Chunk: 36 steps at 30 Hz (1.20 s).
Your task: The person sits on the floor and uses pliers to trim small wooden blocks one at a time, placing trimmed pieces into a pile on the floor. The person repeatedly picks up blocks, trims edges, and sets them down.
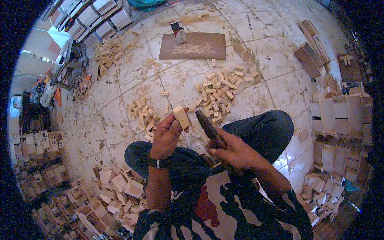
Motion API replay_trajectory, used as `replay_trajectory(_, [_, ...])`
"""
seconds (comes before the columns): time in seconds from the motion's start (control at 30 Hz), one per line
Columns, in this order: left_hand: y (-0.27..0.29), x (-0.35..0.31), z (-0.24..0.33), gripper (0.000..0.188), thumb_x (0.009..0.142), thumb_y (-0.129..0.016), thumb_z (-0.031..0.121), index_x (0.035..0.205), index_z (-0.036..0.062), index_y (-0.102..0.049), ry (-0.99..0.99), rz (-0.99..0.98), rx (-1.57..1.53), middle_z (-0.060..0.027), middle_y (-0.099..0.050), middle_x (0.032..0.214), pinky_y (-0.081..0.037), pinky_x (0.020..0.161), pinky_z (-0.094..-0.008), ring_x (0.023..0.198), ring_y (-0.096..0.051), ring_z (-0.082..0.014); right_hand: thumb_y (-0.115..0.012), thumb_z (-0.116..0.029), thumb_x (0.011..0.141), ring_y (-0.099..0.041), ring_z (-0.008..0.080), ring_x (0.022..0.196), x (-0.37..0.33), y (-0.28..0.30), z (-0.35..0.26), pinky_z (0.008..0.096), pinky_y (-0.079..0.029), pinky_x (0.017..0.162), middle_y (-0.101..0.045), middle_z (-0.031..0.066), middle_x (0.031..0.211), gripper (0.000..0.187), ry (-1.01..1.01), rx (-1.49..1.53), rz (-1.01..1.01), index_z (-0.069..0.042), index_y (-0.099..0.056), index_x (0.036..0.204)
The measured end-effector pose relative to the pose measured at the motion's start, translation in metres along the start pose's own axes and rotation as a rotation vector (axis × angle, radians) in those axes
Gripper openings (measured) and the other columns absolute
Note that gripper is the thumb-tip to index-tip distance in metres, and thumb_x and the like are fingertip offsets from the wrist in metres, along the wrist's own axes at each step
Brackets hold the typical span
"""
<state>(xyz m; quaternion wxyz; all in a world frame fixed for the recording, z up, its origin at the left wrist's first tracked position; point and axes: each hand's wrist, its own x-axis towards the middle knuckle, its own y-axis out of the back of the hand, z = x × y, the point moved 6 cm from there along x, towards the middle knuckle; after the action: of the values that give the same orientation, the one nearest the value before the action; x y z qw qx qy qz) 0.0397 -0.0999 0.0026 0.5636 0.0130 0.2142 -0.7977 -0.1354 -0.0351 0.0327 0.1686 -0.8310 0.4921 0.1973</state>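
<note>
My left hand [165, 138] pinches a pale wooden block [182, 117] between thumb and fingers, raised above the floor. A small dark hole shows in the block's side. In my right hand [236, 151] is a dark, flat wood rasp [205, 125], gripped at its handle end. Its tip points up and left, a short gap from the block. Below and beyond the hands lie two heaps of small wooden pieces, a left heap [143, 114] and a larger right heap [216, 90].
Ahead lies a brown board [166, 50] strewn with shavings, a can [179, 32] standing on it. More wood pieces [108, 54] are heaped far left. Stacked wooden parts [120, 186] crowd both sides. Cables and power tools [48, 92] sit at the left.
</note>
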Motion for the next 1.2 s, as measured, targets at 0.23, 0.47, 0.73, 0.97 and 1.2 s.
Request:
replay_trajectory(0.23, [-0.001, -0.001, 0.008, 0.050, 0.092, -0.053, 0.035, 0.126, -0.0013, -0.047, -0.063, -0.042, 0.083, -0.0033, -0.060, 0.101, -0.042, 0.078, -0.0250, 0.088, -0.053, -0.0104, -0.057, -0.010, 0.086, -0.054, 0.0140, 0.090, 0.000, -0.003, 0.000, 0.0297, -0.045, 0.080, -0.057, 0.0060, 0.101, 0.047, -0.012, 0.068, -0.029, -0.003, -0.038, 0.128])
replay_trajectory(0.47, [-0.001, -0.002, 0.003, 0.040, 0.091, -0.051, 0.020, 0.125, 0.0000, -0.048, 0.003, -0.026, 0.044, -0.0071, -0.060, 0.104, -0.047, 0.077, -0.0270, 0.090, -0.058, -0.0159, -0.057, -0.010, 0.086, -0.053, 0.0136, 0.090, 0.000, -0.005, 0.000, 0.0293, -0.046, 0.079, -0.057, 0.0054, 0.101, 0.050, -0.010, 0.062, -0.038, -0.004, -0.036, 0.131])
replay_trajectory(0.73, [0.000, -0.003, 0.010, 0.041, 0.094, -0.051, 0.030, 0.123, 0.0024, -0.051, -0.034, -0.033, 0.231, 0.0000, -0.059, 0.098, -0.042, 0.077, -0.0246, 0.086, -0.051, -0.0083, -0.058, -0.010, 0.086, -0.054, 0.0138, 0.090, 0.000, -0.003, -0.003, 0.0291, -0.046, 0.079, -0.057, 0.0065, 0.101, 0.058, 0.008, 0.079, -0.035, -0.004, -0.031, 0.137])
replay_trajectory(0.97, [-0.005, -0.005, 0.017, 0.038, 0.095, -0.049, 0.027, 0.123, 0.0018, -0.051, -0.066, -0.043, 0.295, -0.0004, -0.058, 0.098, -0.042, 0.077, -0.0243, 0.085, -0.050, -0.0084, -0.057, -0.008, 0.085, -0.053, 0.0143, 0.092, 0.002, -0.003, 0.000, 0.0295, -0.045, 0.081, -0.056, 0.0068, 0.103, 0.059, -0.001, -0.028, -0.031, -0.003, -0.030, 0.137])
replay_trajectory(1.2, [-0.021, -0.006, 0.019, 0.033, 0.088, -0.058, 0.019, 0.116, 0.0002, -0.055, -0.105, 0.196, 0.591, -0.0073, -0.062, 0.088, -0.046, 0.066, -0.0301, 0.070, -0.055, -0.0165, -0.056, -0.004, 0.082, -0.055, 0.0190, 0.089, 0.014, 0.003, 0.016, 0.0334, -0.046, 0.077, -0.056, 0.0096, 0.097, 0.051, -0.072, -0.208, 0.068, -0.006, -0.037, 0.130])
